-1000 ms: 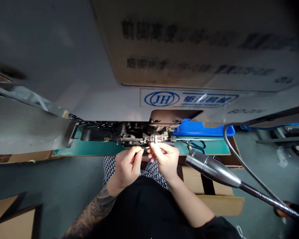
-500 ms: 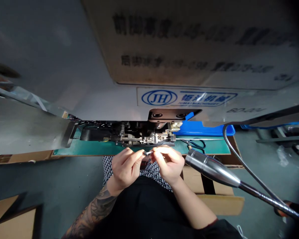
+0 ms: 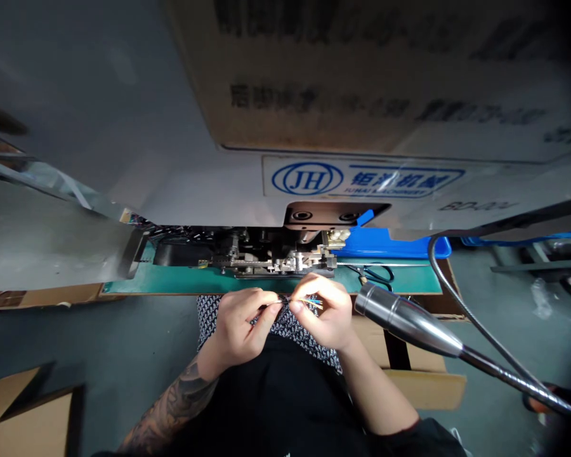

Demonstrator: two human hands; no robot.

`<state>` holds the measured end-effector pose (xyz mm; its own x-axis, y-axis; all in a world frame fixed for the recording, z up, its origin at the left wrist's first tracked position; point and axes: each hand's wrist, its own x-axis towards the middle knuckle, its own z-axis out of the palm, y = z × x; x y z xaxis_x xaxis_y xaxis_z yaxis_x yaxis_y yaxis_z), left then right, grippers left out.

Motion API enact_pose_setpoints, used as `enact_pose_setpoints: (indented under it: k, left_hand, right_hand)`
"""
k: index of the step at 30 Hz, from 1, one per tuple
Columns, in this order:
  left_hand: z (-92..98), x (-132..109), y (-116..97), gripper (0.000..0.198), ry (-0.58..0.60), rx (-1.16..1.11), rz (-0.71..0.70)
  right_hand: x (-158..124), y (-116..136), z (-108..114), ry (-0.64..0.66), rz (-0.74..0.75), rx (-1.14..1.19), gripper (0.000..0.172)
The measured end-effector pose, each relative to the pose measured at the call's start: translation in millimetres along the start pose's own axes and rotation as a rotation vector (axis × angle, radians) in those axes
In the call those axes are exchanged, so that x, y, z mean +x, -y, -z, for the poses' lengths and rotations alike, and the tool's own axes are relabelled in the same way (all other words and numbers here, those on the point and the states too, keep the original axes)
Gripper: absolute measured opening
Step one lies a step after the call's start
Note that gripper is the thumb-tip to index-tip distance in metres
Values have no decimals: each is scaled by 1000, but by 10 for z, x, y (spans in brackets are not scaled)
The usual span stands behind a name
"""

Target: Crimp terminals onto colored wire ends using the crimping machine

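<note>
Just in front of the machine's lower edge, my left hand (image 3: 244,322) pinches a thin dark cable (image 3: 284,299) between thumb and forefinger. Opposite it, my right hand (image 3: 324,312) is closed at the fingertips on the thin coloured wires (image 3: 315,303) at the cable's end. Their blue and yellowish ends fan out under the right fingers. Most of the cable is hidden by the hands. Beyond the fingertips is the metal mechanism (image 3: 297,260) of the machine, apart from both hands.
A large grey machine housing (image 3: 195,171) overhangs the green bench top (image 3: 181,279). A metal gooseneck lamp (image 3: 406,320) reaches in from the right. Scissors (image 3: 374,274) with dark handles lie near a blue tray (image 3: 390,246). Cardboard boxes (image 3: 423,388) stand below.
The coloured wire ends now show fanned out at my right hand, where a short light piece showed between the fingertips before. Both hands have shifted slightly, and the view has tilted a little.
</note>
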<state>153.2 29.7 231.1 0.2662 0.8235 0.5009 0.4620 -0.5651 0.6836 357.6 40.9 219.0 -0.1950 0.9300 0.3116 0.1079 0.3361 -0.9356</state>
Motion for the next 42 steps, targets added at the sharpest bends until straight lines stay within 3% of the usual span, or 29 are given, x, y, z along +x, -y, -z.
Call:
enact_pose_setpoints:
  k: [2, 6, 10, 27, 31, 35, 39, 42]
  left_hand:
    - [21, 5, -26, 11, 28, -22, 9]
    - [28, 0, -56, 11, 54, -3, -29]
    - [22, -10, -83, 11, 35, 37, -39]
    - [22, 4, -145, 12, -16, 41, -61]
    - [42, 21, -139, 7, 92, -72, 66]
    - [78, 68, -130, 17, 247, -276, 268]
    - [79, 87, -127, 19, 166, -355, 301]
    - [61, 77, -128, 14, 38, -292, 251]
  right_hand:
    - [12, 8, 35, 46, 25, -31, 1]
    - [-18, -40, 39, 67, 91, -89, 16]
    - [-51, -96, 32, 80, 76, -33, 8]
    - [-10, -85, 18, 44, 142, 101, 4]
    - [-10, -81, 26, 62, 134, 121, 5]
    - [-17, -99, 48, 81, 134, 153, 9]
    - [-50, -104, 10, -6, 57, 136, 22]
    - [-84, -66, -98, -153, -127, 258, 24]
